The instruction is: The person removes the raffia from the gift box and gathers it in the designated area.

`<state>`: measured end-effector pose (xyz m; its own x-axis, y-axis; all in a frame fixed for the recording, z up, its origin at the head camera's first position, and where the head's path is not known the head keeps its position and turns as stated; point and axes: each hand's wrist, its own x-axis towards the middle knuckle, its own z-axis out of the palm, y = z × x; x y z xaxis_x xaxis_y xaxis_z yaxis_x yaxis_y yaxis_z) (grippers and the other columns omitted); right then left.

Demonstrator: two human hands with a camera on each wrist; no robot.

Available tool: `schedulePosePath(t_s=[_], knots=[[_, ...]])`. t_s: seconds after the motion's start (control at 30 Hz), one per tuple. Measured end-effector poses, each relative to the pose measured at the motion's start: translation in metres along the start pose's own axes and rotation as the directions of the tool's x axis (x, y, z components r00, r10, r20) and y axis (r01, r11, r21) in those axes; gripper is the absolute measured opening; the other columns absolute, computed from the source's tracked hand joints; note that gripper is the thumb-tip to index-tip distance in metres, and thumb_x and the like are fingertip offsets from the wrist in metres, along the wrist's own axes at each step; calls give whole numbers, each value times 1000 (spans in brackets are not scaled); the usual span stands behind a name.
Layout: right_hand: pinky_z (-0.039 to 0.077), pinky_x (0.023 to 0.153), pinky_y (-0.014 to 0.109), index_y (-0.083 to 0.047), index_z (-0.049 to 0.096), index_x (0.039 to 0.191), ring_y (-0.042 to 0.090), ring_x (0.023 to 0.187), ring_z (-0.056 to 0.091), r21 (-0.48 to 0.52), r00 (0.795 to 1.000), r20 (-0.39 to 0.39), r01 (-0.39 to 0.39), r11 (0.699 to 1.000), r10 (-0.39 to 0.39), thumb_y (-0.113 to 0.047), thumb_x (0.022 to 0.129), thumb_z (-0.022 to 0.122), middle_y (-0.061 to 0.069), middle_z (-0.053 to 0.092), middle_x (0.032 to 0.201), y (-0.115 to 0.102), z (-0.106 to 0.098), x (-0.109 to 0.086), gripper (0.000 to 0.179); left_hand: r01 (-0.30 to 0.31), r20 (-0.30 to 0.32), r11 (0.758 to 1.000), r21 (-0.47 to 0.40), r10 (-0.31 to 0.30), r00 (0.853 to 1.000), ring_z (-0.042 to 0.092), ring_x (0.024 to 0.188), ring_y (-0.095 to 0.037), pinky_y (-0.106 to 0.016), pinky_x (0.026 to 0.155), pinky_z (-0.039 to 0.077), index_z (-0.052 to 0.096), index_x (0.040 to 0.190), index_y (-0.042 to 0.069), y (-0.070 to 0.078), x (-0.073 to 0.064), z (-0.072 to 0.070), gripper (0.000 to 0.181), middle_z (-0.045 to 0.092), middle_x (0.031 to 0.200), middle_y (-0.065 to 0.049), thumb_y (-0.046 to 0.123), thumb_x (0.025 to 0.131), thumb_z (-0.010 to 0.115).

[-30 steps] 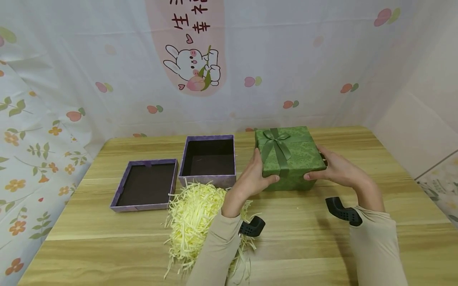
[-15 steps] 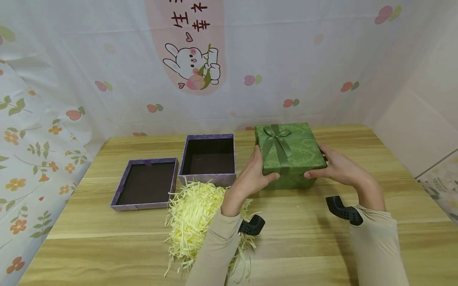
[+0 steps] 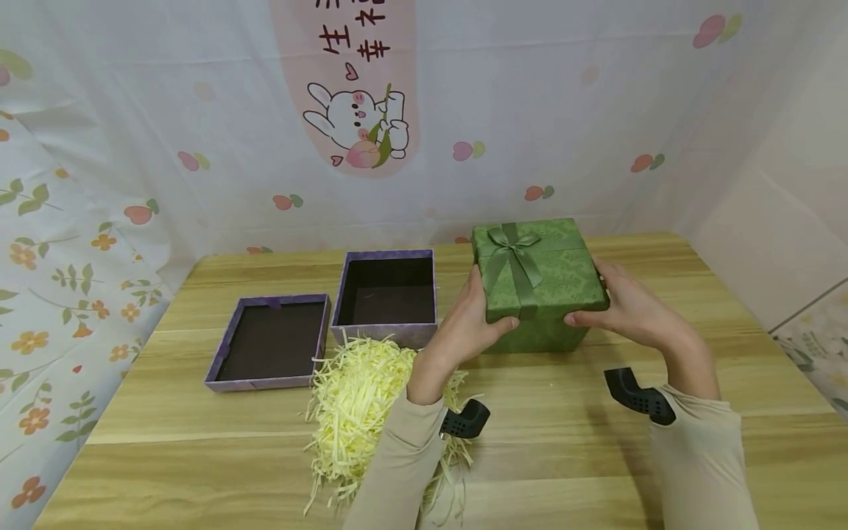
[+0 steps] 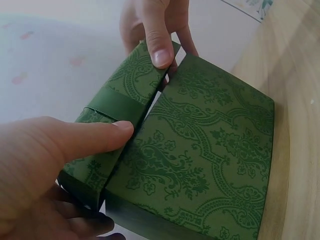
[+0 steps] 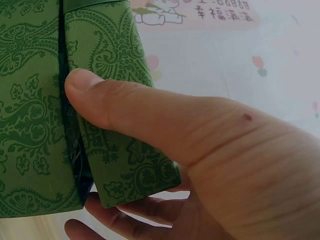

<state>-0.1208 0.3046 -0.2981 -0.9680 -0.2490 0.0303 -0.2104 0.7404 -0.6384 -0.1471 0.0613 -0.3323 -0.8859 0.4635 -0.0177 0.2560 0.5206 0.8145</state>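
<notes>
A green patterned gift box (image 3: 539,337) stands at the back right of the table. Its lid (image 3: 550,269), tied with a green ribbon and bow (image 3: 513,254), sits slightly raised and tilted on top. My left hand (image 3: 457,331) grips the lid's left side, thumb on the front face. At the opposite side my right hand (image 3: 639,309) grips the lid likewise. Both wrist views show a narrow gap between the lid (image 4: 132,77) and the box body (image 4: 210,140). What lies inside is hidden, and so are some fingertips behind the lid.
Left of the green box stands an open purple box (image 3: 384,291) with a dark interior. Beside it lies a purple lid (image 3: 268,342), inside facing up. A heap of yellow shredded paper (image 3: 361,412) lies in front, partly under the left forearm. A printed curtain (image 3: 503,96) hangs behind the table.
Both hands have raised the green lid a little, its far edge rising most, so it now tilts. The box body stays on the table. The purple box, purple lid and shredded paper have not moved.
</notes>
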Motion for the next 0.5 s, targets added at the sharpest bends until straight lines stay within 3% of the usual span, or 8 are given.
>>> schedulePosePath(t_s=[0.13,0.3,0.37,0.5], knots=[[32,93,59,-5,14,148,41,120,38,26,1000,-18,0,1000,1,-26,78,77,25,35,136,-3,0,-1,97,-12,-18,1000,-18,12,1000,6,139,-19,-35,110,18,-7,148,4,1,-1,-2,100,0,154,-12,33,87,66],[29,92,65,-16,-1,151,49,127,27,-11,999,-6,-38,999,38,-32,82,72,23,14,150,-10,-3,-3,102,-30,-32,999,-37,29,999,6,139,-19,-35,110,18,-6,148,4,1,0,-5,100,0,154,-11,35,87,66],[28,91,66,-18,1,151,50,129,23,-48,999,-1,-39,998,39,-35,83,71,21,10,152,-13,-5,-5,99,-33,-32,998,-52,31,999,7,139,-19,-36,109,19,-6,148,4,1,0,-5,100,1,154,-12,36,87,66],[27,92,66,-15,11,151,49,130,22,-82,1000,-15,-2,997,1,-31,83,72,24,17,149,-21,-6,-6,93,-35,-33,996,-82,32,999,10,139,-20,-38,108,22,-7,148,6,0,-1,-6,101,3,154,-12,39,86,66]])
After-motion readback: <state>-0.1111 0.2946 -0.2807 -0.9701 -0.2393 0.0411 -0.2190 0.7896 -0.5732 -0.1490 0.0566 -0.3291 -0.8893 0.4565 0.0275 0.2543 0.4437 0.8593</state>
